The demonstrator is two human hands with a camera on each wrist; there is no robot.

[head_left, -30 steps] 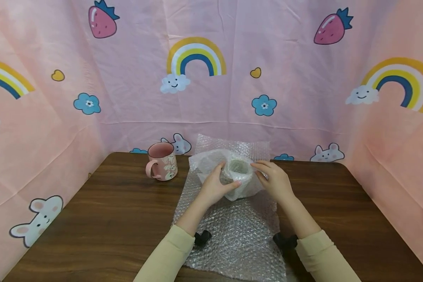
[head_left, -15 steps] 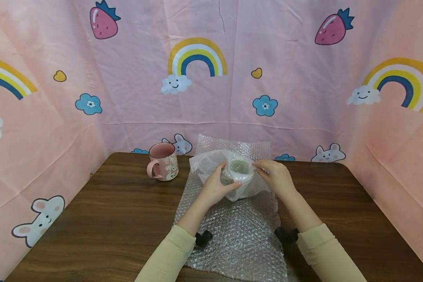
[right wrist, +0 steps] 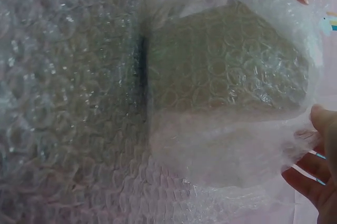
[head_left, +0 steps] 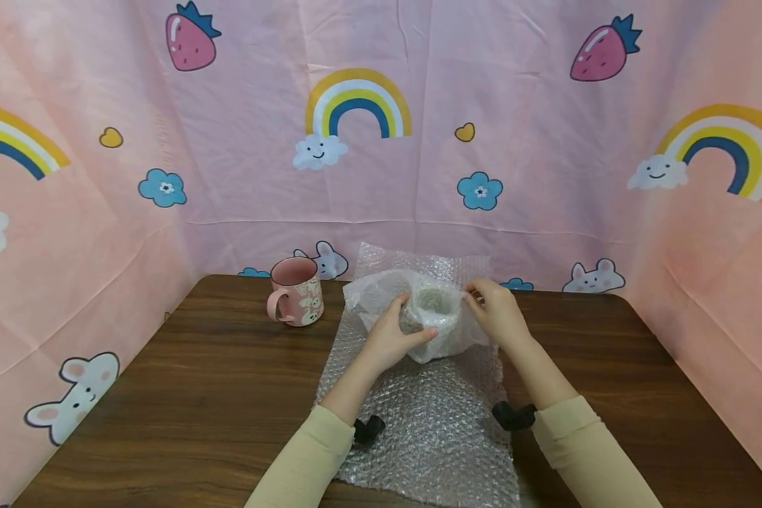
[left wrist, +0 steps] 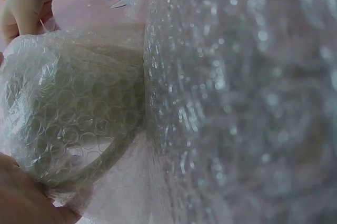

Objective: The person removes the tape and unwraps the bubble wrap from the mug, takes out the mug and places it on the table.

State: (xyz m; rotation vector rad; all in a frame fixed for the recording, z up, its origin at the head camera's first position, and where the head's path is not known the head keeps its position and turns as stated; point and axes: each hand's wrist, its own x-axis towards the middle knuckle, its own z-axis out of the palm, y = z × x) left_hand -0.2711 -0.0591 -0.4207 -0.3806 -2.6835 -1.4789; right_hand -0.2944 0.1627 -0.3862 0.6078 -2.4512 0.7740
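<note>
Head | bubble wrap (head_left: 438,430) on brown table (head_left: 222,395) | pink printed cloth walls (head_left: 381,187)

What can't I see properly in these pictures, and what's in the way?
Wrapped mug: in both wrist views, bubble wrap blurs any pattern on it.
Pink mug: in the head view, its near wall hides the inside bottom.
Left hand: in the head view, some fingers are hidden behind the hand and wrapping.
Right hand: in the right wrist view, the right edge cuts it off.
</note>
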